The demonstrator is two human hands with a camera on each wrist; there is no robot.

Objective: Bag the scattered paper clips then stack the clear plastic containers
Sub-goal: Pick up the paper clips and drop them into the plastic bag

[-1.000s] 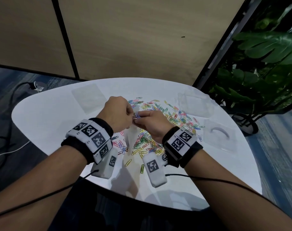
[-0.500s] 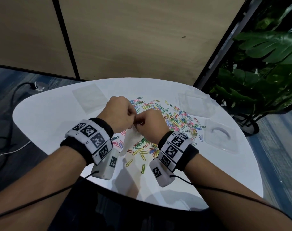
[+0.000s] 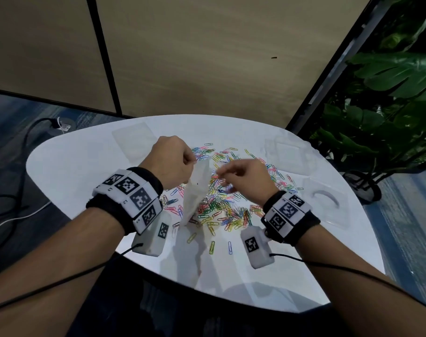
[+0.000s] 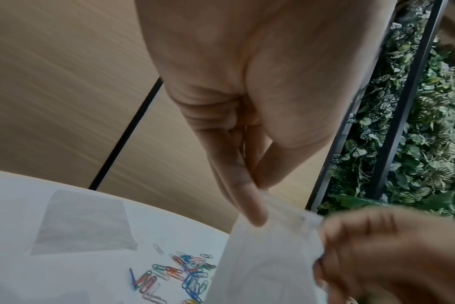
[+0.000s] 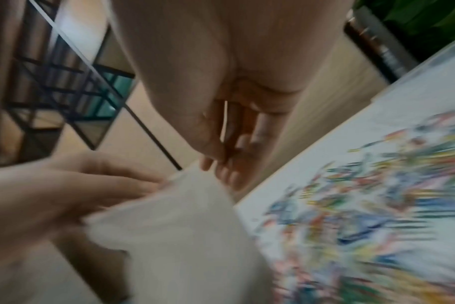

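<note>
While the left hand (image 3: 171, 162) pinches the top edge of a translucent plastic bag (image 3: 197, 190) between thumb and fingers, the bag hangs down over the near-left part of the pile of coloured paper clips (image 3: 227, 190), its lower end reaching the white table (image 3: 68, 164). Just right of the bag's mouth, the right hand (image 3: 246, 179) has loosely curled fingers; the left wrist view suggests its fingertips meet the bag's edge, but blur keeps me from telling whether they grip it. Both hands sit close together above the pile. Beyond the pile to its left lies a flat clear plastic container (image 3: 134, 139). Right of the pile are two more clear containers, one farther back (image 3: 283, 152) and one nearer the table edge (image 3: 325, 199). Past the pile's right side stands a leafy plant (image 3: 387, 98).
</note>
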